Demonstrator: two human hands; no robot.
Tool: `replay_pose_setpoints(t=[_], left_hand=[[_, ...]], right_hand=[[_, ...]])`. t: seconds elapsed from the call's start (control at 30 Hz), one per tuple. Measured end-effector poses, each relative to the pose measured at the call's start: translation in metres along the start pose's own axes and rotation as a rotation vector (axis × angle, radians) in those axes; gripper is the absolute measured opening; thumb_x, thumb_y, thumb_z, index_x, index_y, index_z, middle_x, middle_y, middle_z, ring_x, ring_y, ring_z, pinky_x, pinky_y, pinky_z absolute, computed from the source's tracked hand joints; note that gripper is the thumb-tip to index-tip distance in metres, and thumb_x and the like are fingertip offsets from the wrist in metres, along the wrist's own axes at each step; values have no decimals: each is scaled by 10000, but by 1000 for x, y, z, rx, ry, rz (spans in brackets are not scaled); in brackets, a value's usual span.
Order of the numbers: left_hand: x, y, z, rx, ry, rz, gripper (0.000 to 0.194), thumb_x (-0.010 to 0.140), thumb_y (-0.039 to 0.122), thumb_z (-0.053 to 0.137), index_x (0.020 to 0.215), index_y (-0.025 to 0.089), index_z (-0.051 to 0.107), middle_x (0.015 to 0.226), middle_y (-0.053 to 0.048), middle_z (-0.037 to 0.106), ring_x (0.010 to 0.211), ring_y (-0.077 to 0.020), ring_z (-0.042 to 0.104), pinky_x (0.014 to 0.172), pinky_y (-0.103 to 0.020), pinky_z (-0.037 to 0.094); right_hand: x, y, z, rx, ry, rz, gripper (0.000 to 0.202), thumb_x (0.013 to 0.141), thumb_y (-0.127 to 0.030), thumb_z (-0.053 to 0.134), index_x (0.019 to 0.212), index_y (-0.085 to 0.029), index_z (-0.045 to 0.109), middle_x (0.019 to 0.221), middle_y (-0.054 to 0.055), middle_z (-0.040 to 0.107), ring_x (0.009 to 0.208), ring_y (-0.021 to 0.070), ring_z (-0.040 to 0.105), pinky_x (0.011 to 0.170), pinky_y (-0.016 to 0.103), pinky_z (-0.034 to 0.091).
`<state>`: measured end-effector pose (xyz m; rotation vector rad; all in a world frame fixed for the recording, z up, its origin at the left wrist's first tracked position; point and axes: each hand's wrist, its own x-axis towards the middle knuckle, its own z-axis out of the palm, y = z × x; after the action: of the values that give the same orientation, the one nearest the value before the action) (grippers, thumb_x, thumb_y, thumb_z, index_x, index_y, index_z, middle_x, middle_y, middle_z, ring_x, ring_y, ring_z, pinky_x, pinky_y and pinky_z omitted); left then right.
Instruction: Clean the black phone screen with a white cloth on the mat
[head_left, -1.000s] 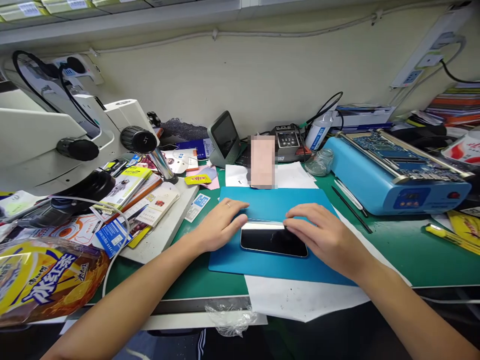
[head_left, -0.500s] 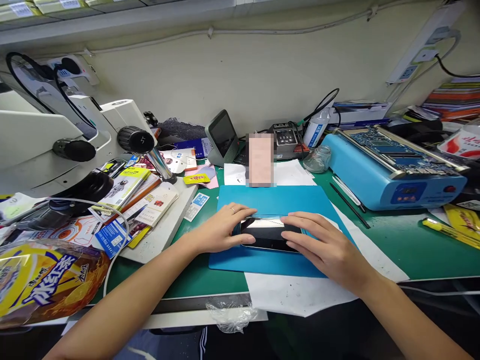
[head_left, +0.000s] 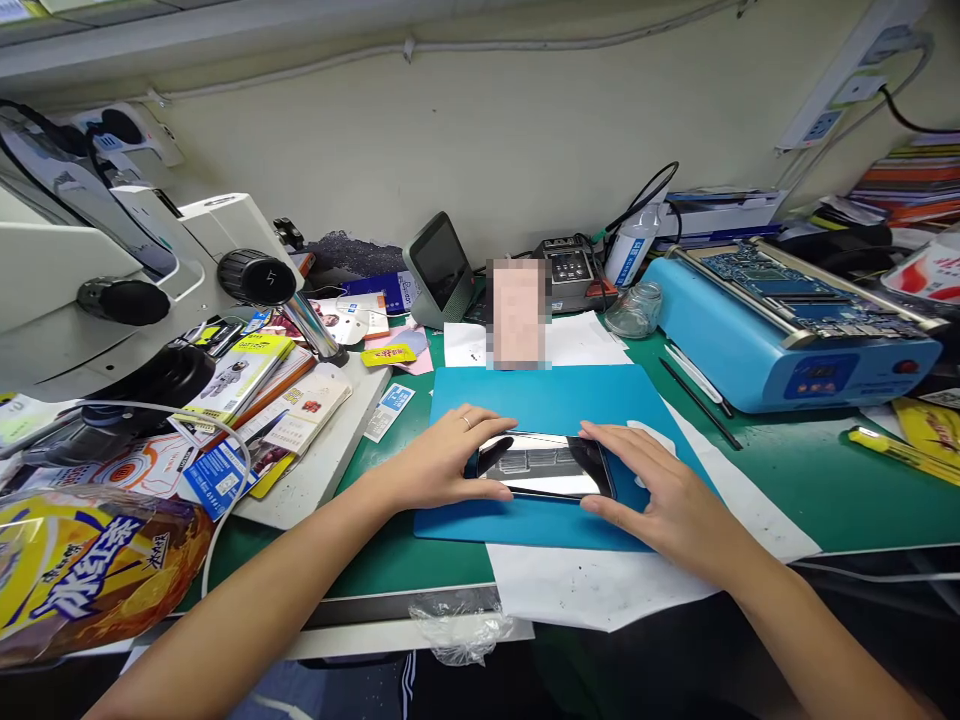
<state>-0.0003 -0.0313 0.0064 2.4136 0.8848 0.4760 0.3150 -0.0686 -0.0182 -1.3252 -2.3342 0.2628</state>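
A smartphone (head_left: 546, 466) lies sideways, screen up, above or on the blue mat (head_left: 547, 395); its dark glass mirrors a bright, ribbed pattern. My left hand (head_left: 446, 455), with a ring on one finger, grips the left end, thumb along the near edge and fingers at the far edge. At the right end, my right hand (head_left: 660, 495) holds the phone the same way, its thumb at the near corner and fingertips at the far corner. Partly behind that hand lies a small white piece (head_left: 652, 432), cloth or paper.
Left are a microscope (head_left: 112, 300), booklets (head_left: 247, 375) and a drink bottle (head_left: 97, 570). A blue machine (head_left: 780, 330) carrying circuit boards stands right, with tweezers (head_left: 697, 380) beside it. White paper (head_left: 600, 590) overhangs the front edge. A glass jar (head_left: 634, 310) and small display (head_left: 441, 268) stand behind.
My right hand has shifted from over the screen to the phone's right end, its thumb and fingers spreading to the edges. More of the screen shows, with a brighter reflection.
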Motion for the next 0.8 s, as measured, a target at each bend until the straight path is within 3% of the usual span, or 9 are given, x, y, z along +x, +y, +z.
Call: replay_pose_setpoints(t=[0.27,0.47,0.8], left_hand=[[-1,-3,-4,120,16,-64,827,804,642,749,1459,223,468,1348,-127,586,1205,-321,533,1051,-485,441],[-1,-2,-9,201,13,-72,748,754,688,764,1298,198,611,1195,-113,617,1089,-301,553,971,-456,459],[-1,-3,-9,225,25,-49,709,772,691,747,1264,194,631,1167,-106,623,1049,-284,554,932,-437,462]], right_hand=[[1,-4,-5,41,-118,120,663,924,-633,552,1511,-341,457,1507,69,540,1378,337,506,989,455,569],[1,-8,-7,79,-149,130,661,925,-641,547,1503,-330,466,1494,78,539,1335,323,533,1001,468,558],[4,-10,-6,87,-147,105,627,925,-643,543,1464,-323,514,1466,87,564,1313,319,549,995,469,555]])
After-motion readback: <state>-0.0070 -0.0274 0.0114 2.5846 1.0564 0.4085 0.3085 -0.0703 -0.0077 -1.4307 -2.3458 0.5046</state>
